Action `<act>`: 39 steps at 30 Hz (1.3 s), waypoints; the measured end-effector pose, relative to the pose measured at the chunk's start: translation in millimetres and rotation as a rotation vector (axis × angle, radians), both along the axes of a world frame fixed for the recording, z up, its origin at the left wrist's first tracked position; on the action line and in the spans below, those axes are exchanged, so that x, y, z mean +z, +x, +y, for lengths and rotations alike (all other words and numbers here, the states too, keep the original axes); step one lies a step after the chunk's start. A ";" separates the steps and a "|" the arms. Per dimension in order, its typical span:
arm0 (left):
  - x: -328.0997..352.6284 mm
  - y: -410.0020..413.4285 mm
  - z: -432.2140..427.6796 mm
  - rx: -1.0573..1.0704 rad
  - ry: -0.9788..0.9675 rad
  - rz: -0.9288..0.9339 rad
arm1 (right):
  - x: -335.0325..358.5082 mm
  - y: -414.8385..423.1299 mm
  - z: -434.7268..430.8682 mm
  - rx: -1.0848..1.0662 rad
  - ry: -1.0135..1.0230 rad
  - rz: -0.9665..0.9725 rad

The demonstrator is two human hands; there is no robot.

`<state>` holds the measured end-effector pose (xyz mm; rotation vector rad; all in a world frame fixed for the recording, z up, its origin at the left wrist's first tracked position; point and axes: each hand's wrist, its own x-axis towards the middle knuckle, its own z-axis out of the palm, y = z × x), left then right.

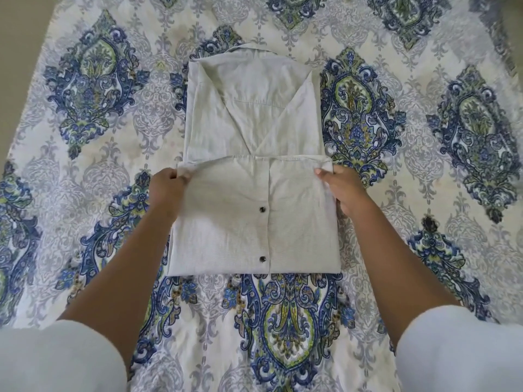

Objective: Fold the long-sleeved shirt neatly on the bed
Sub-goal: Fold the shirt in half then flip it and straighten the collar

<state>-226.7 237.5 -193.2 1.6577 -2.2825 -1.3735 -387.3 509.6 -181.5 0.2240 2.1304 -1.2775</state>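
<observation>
Both hands grip the folded-up lower part of the shirt [249, 165]: the left hand [167, 188] pinches its left corner, thumb on top and fingers curled under the cloth, and the right hand [342, 190] holds the right corner the same way, thumb on the fabric, fingers tucked beneath. That pale grey shirt lies flat in the middle of the bed, collar [249, 49] at the far end, sleeves folded in across the body so they form a V. The near portion is doubled over toward the collar, its edge held level between the two hands, and shows a placket with two dark buttons [261, 209]. Under and all around the shirt spreads a bedspread [424, 137] printed with blue and green medallions on white. White sleeves [458, 352] cover both upper arms at the bottom corners. Nothing else rests on the cover near the shirt.
</observation>
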 end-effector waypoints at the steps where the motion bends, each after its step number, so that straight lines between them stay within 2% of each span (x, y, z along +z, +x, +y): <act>1: 0.8 -1.3 1.8 0.006 -0.042 -0.019 | -2.2 -1.3 -2.8 0.003 0.019 0.022; 4: 9.7 -6.6 14.5 -0.027 -0.191 -0.141 | -6.8 -0.9 -12.5 0.050 0.217 0.158; 6: 14.6 -4.8 25.7 -0.136 -0.382 -0.186 | -5.3 8.9 -13.7 0.093 0.436 0.444; 8: 16.1 -1.6 36.0 -0.402 -0.559 -0.095 | -7.2 23.8 -11.8 0.252 0.515 0.821; 9: 12.6 -0.3 38.5 -0.612 -0.601 -0.096 | -10.5 31.1 -12.0 0.396 0.515 0.938; 10: 4.9 0.1 37.8 -0.819 -0.623 -0.113 | -14.4 37.0 -12.1 0.568 0.511 0.969; 11: -4.2 0.3 35.1 -0.983 -0.626 -0.132 | -20.1 40.8 -10.6 0.719 0.517 0.940; 13: -21.7 0.0 24.0 -1.123 -0.590 -0.174 | -31.4 41.4 -4.6 0.851 0.585 0.812; 15: -32.4 -1.1 13.6 -1.113 -0.571 -0.218 | -39.3 35.2 2.3 0.818 0.636 0.718; 18: -26.3 -4.6 6.9 -1.128 -0.530 -0.205 | -32.2 30.4 5.6 0.793 0.545 0.657; 20: -16.7 3.3 -3.4 -1.124 -0.557 -0.142 | -20.0 26.4 13.4 0.706 0.462 0.700; 22: -9.7 19.9 -22.2 -1.124 -0.696 -0.034 | -11.3 21.3 32.2 0.665 0.491 0.826; 26: -11.5 41.4 -58.7 -1.304 -0.908 0.100 | -10.3 11.0 59.6 1.017 0.651 1.014; 30: -15.5 24.4 -64.4 -1.532 -0.938 -0.026 | -16.7 -7.0 48.2 1.296 0.679 1.144; 34: -23.2 5.7 -67.3 -1.594 -0.950 0.027 | -24.9 -18.2 46.3 1.474 0.695 1.200; 36: -28.4 1.2 -65.5 -1.612 -0.956 0.092 | -29.4 -16.1 46.0 1.478 0.715 1.147; 39: -26.9 -5.0 -67.6 -1.639 -0.833 0.176 | -34.0 -18.9 41.5 1.441 0.563 1.119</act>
